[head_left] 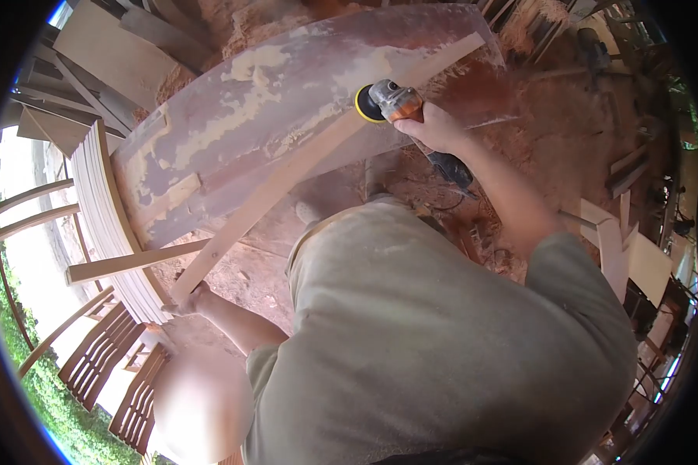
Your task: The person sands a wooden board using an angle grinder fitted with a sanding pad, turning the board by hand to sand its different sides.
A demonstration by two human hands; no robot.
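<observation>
My right hand (440, 129) is wrapped round the body of an angle grinder (396, 100). The grinder's round disc, edged in yellow, rests on or just over a long, pale wooden plank (287, 171). That plank runs slantwise across a worn, dusty worktable (244, 101). At its near lower end my left hand (194, 301) grips the wood, some fingers hidden behind it. Another wooden strip (139, 262) meets the plank close to the left hand. Whether the disc is spinning cannot be made out.
Stacked curved wooden pieces (105, 209) stand left of the table. Slatted chair backs (105, 349) sit at lower left, near a person's blurred head (202, 403). Boards (112, 50) lean at upper left. Reddish sawdust covers the ground (512, 170); offcuts (647, 267) lie at right.
</observation>
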